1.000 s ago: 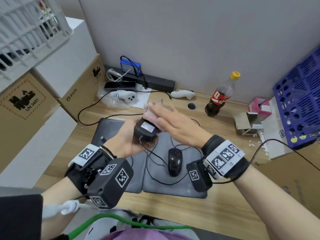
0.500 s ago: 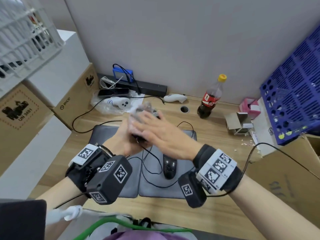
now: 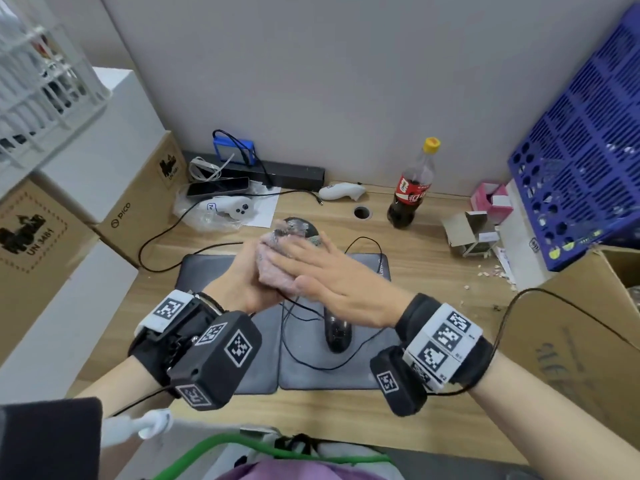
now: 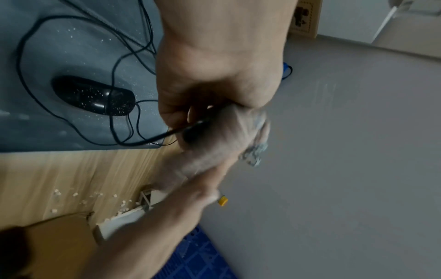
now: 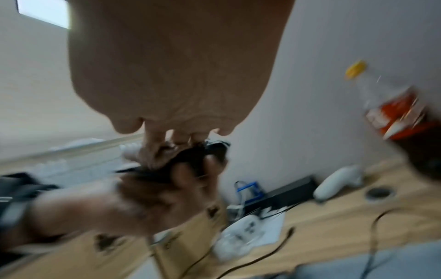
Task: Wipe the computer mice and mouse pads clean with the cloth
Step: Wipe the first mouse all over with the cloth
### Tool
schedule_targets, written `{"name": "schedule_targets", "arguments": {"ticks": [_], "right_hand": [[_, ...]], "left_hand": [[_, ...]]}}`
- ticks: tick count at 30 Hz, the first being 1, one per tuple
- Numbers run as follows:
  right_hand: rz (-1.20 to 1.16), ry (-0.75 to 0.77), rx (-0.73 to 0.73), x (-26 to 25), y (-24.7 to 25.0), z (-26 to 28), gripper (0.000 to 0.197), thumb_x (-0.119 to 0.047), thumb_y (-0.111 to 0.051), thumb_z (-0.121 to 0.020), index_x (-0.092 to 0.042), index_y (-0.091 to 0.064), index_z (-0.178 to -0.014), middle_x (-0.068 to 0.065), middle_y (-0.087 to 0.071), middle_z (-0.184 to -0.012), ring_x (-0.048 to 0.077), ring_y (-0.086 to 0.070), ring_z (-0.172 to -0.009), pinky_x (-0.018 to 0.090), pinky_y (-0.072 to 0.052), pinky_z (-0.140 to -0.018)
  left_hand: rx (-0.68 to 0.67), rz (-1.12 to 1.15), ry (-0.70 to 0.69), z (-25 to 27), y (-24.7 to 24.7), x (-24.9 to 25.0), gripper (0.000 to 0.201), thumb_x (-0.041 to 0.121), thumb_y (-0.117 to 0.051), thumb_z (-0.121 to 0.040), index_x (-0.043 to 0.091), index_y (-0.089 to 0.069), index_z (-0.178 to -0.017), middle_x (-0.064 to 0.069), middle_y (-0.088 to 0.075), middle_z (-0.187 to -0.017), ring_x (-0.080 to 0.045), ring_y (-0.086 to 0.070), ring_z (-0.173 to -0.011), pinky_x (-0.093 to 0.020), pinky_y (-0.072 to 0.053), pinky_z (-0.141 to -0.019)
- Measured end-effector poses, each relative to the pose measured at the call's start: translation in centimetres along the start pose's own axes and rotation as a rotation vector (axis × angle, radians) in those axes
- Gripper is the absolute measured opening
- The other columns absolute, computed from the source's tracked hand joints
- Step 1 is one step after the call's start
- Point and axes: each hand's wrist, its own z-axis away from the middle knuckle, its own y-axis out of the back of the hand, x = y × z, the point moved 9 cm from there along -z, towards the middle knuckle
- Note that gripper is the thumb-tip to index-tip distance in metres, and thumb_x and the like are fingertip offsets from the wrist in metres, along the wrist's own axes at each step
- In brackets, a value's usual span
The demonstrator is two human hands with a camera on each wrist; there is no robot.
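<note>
Now cloth (image 3: pixel 277 265) hides the label; left hand (image 3: pixel 242 282) grips mouse (image 5: pixel 190 160), right hand (image 3: pixel 332 282) flat.

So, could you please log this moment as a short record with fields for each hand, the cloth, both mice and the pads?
left hand: grips a black mouse, raised above the desk
right hand: fingers straight, presses the cloth onto that mouse
cloth: pinkish, bunched, covers the held mouse
held mouse: mostly hidden
second mouse: lies on the right pad, speckled with crumbs
mouse pads: two grey pads, side by side, cables across them
</note>
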Motion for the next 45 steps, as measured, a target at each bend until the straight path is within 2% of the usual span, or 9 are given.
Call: {"name": "schedule_targets", "arguments": {"ticks": [5, 9, 15, 20, 26, 31, 38, 42, 45], "right_hand": [[-0.017, -0.194, 0.114, 4.2, 2.6, 0.1, 0.055, -0.037, -0.017, -0.102, -0.021, -0.008, -0.154, -0.002, -0.001, -0.162, 0.009, 0.007, -0.148, 0.043, 0.009, -0.120], [0.088, 0.015, 0.111, -0.4, 0.7, 1.4, 0.049, -0.033, -0.018, -0.104, -0.022, -0.014, -0.151, -0.003, -0.003, -0.160, 0.009, 0.007, -0.148, 0.036, 0.013, -0.119], [-0.002, -0.178, 0.203, 5.7, 4.1, 2.8, 0.050, -0.033, -0.016, -0.104, -0.022, -0.012, -0.153, -0.010, -0.003, -0.160, 0.000, 0.007, -0.146, 0.041, 0.009, -0.120], [-0.023, 0.001, 0.168, 0.3, 1.4, 2.2, 0.049, -0.029, -0.023, -0.104, -0.013, -0.024, -0.150, 0.001, -0.014, -0.159, 0.008, -0.002, -0.148, 0.026, 0.011, -0.119], [-0.124, -0.150, 0.242, 5.3, 4.3, 2.8, 0.046, -0.027, -0.024, -0.104, -0.021, -0.017, -0.150, -0.024, -0.003, -0.153, -0.009, 0.003, -0.143, 0.031, 0.004, -0.121], [-0.007, -0.012, 0.162, 1.9, 2.1, 1.6, 0.047, -0.024, -0.027, -0.104, -0.014, -0.023, -0.150, 0.001, -0.015, -0.159, 0.007, -0.004, -0.148, 0.029, 0.004, -0.121], [-0.041, -0.161, 0.222, 5.3, 4.3, 1.5, 0.048, -0.026, -0.023, -0.105, -0.016, -0.020, -0.152, -0.006, -0.010, -0.159, 0.004, 0.000, -0.147, 0.032, 0.006, -0.121], [-0.060, -0.022, 0.167, 2.1, 1.6, 1.1, 0.047, -0.025, -0.031, -0.104, -0.015, -0.026, -0.149, -0.004, -0.014, -0.157, 0.005, -0.004, -0.147, 0.031, 0.004, -0.121], [-0.122, -0.116, 0.282, 5.0, 3.5, 1.2, 0.047, -0.021, -0.037, -0.103, -0.017, -0.027, -0.149, -0.009, -0.014, -0.154, 0.007, -0.006, -0.147, 0.037, -0.001, -0.122]], "left_hand": [[-0.048, -0.201, 0.004, 0.1, -2.4, -0.9, 0.036, 0.033, -0.039, -0.100, 0.008, -0.064, -0.091, -0.010, -0.069, -0.077, -0.023, -0.063, -0.063, -0.029, -0.051, -0.059], [-0.074, -0.060, -0.015, 0.0, -3.3, 0.0, 0.025, 0.030, -0.054, -0.081, 0.009, -0.063, -0.090, -0.006, -0.069, -0.084, -0.019, -0.068, -0.071, -0.028, -0.058, -0.068], [-0.032, -0.263, -0.027, -0.4, -3.4, -0.3, 0.038, 0.021, -0.029, -0.102, 0.006, -0.063, -0.097, -0.012, -0.072, -0.074, -0.022, -0.064, -0.056, -0.025, -0.053, -0.051], [-0.038, -0.147, -0.033, -1.0, -3.1, 0.4, 0.043, 0.027, -0.037, -0.102, 0.004, -0.066, -0.081, -0.010, -0.069, -0.069, -0.021, -0.068, -0.055, -0.026, -0.054, -0.045], [0.016, -0.249, -0.053, -1.2, -3.1, 1.0, 0.035, 0.027, -0.036, -0.102, 0.009, -0.065, -0.097, -0.009, -0.069, -0.076, -0.022, -0.064, -0.059, -0.026, -0.051, -0.053], [-0.009, -0.174, -0.057, -1.5, -3.1, 1.5, 0.030, 0.024, -0.038, -0.100, 0.007, -0.062, -0.100, -0.009, -0.068, -0.085, -0.021, -0.067, -0.072, -0.029, -0.058, -0.063], [0.005, -0.282, -0.048, -1.7, -3.4, 1.0, 0.036, 0.024, -0.032, -0.103, 0.008, -0.062, -0.092, -0.007, -0.069, -0.068, -0.019, -0.064, -0.052, -0.026, -0.049, -0.053], [-0.019, -0.167, -0.051, -2.1, -3.1, 1.6, 0.032, 0.020, -0.033, -0.100, 0.006, -0.062, -0.094, -0.009, -0.069, -0.078, -0.019, -0.068, -0.063, -0.027, -0.057, -0.055], [-0.008, -0.242, -0.058, -2.4, -3.0, 1.7, 0.033, 0.026, -0.034, -0.099, 0.010, -0.062, -0.092, -0.006, -0.066, -0.078, -0.018, -0.062, -0.063, -0.029, -0.048, -0.057]]}}
